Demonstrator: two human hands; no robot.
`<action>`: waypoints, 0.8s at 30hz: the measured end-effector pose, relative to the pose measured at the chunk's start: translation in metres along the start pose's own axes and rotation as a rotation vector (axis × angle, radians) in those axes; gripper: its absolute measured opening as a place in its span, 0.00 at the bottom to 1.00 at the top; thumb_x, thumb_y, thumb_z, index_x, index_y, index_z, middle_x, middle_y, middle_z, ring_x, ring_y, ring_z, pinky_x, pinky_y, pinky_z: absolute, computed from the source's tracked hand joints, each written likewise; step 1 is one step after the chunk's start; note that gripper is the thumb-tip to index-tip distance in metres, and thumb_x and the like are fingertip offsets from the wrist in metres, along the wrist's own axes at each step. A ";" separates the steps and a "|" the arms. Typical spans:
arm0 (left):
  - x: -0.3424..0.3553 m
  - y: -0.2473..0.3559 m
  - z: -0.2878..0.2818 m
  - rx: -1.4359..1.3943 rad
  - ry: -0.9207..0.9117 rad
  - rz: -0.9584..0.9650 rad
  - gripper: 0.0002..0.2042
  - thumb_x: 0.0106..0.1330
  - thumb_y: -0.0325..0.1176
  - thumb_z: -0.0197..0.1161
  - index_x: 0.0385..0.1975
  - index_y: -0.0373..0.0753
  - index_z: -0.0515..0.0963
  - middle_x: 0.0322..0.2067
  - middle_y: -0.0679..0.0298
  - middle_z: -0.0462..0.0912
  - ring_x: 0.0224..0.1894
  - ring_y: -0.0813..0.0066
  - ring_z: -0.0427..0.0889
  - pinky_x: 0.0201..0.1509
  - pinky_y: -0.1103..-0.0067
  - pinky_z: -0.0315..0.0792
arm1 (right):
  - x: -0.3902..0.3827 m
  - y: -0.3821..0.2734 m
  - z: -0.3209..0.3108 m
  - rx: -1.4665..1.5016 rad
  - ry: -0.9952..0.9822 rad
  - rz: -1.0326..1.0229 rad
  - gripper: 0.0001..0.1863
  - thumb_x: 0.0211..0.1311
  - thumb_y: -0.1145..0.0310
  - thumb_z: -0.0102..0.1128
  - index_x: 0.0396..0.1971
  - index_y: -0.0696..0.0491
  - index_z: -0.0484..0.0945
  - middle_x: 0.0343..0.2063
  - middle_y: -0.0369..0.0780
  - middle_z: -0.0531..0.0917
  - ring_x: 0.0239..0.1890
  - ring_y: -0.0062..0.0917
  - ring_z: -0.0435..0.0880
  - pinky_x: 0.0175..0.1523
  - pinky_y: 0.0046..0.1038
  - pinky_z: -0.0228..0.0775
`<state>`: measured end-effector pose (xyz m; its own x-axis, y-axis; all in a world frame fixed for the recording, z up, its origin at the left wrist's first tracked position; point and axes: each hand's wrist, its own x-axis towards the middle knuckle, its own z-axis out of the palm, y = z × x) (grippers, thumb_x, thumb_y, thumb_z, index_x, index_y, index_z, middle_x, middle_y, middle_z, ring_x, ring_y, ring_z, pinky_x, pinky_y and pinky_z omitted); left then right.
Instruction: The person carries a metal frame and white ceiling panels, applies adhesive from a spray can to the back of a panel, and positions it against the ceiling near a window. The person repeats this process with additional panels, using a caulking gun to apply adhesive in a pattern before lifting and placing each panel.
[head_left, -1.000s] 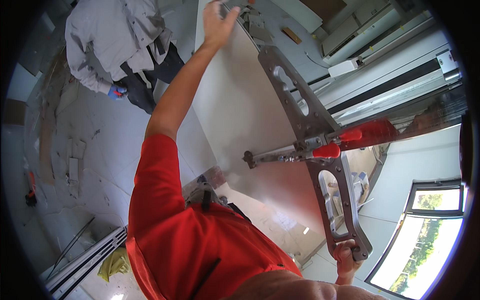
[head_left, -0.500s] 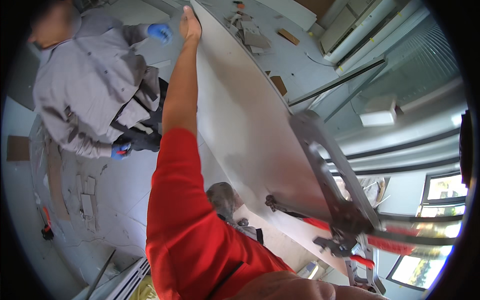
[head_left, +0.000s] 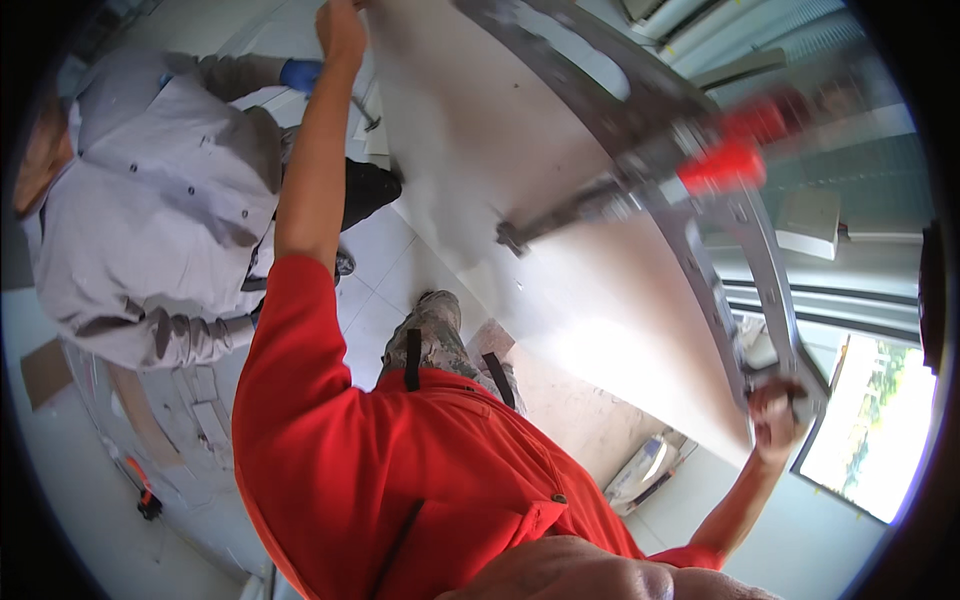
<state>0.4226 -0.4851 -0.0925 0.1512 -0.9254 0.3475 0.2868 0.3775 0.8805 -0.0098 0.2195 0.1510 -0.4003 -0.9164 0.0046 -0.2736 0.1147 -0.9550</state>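
My left hand (head_left: 341, 30) is closed on the long edge of a large pale panel (head_left: 455, 180) at the top. My right hand (head_left: 775, 415) is wrapped around the lower end of a dark metal frame (head_left: 700, 290) with long cut-out slots, lying along the panel. A clamp bar (head_left: 560, 210) with red handles (head_left: 720, 165) crosses the frame onto the panel's face; that part is motion-blurred. The panel slants from upper left to lower right beside my body.
A co-worker (head_left: 170, 210) in a grey shirt and blue gloves stands close on the left. Offcuts (head_left: 205, 400) and an orange-black tool (head_left: 148, 500) lie on the tiled floor (head_left: 375, 265). A bright window (head_left: 865, 420) is at lower right.
The panel with its frame has shifted and tilted in view. My right hand has come back into sight on the frame. The co-worker stands closer, a gloved hand beside my left arm.
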 end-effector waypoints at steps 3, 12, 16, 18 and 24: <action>0.008 -0.006 -0.002 -0.026 -0.014 0.035 0.36 0.83 0.60 0.43 0.52 0.27 0.84 0.43 0.54 0.90 0.46 0.64 0.87 0.59 0.67 0.77 | 0.062 -0.025 0.068 0.067 -0.083 -0.080 0.17 0.74 0.66 0.59 0.57 0.57 0.76 0.21 0.32 0.71 0.19 0.15 0.65 0.24 0.21 0.56; -0.274 0.140 0.033 0.427 0.033 0.619 0.20 0.81 0.43 0.53 0.58 0.33 0.79 0.48 0.55 0.85 0.48 0.62 0.84 0.58 0.69 0.77 | 0.084 -0.059 0.120 0.084 -0.237 -0.077 0.26 0.77 0.59 0.64 0.70 0.51 0.73 0.16 0.26 0.62 0.16 0.11 0.58 0.23 0.20 0.49; -0.464 0.258 0.156 0.283 -0.998 1.338 0.19 0.74 0.32 0.58 0.63 0.42 0.79 0.70 0.61 0.75 0.76 0.65 0.69 0.83 0.61 0.61 | 0.080 -0.065 0.132 0.082 -0.271 -0.072 0.27 0.77 0.58 0.65 0.69 0.53 0.73 0.15 0.25 0.61 0.16 0.11 0.58 0.23 0.21 0.48; -0.518 0.275 0.209 0.525 -0.987 1.375 0.27 0.77 0.39 0.54 0.75 0.44 0.63 0.75 0.66 0.63 0.76 0.69 0.62 0.81 0.63 0.56 | 0.080 -0.071 0.133 0.074 -0.260 -0.037 0.28 0.76 0.57 0.66 0.69 0.54 0.73 0.15 0.25 0.61 0.16 0.11 0.59 0.24 0.21 0.48; -0.527 0.306 0.272 0.550 -1.168 1.077 0.10 0.61 0.35 0.65 0.38 0.37 0.83 0.38 0.64 0.87 0.41 0.68 0.87 0.45 0.69 0.78 | 0.069 -0.082 0.148 0.010 -0.173 -0.048 0.32 0.74 0.56 0.68 0.69 0.58 0.72 0.15 0.26 0.62 0.16 0.12 0.59 0.24 0.22 0.50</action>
<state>0.1732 0.1093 0.0814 -0.7617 0.1063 0.6392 0.1478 0.9890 0.0117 0.1144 0.0906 0.1861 -0.2303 -0.9731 0.0002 -0.2799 0.0661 -0.9578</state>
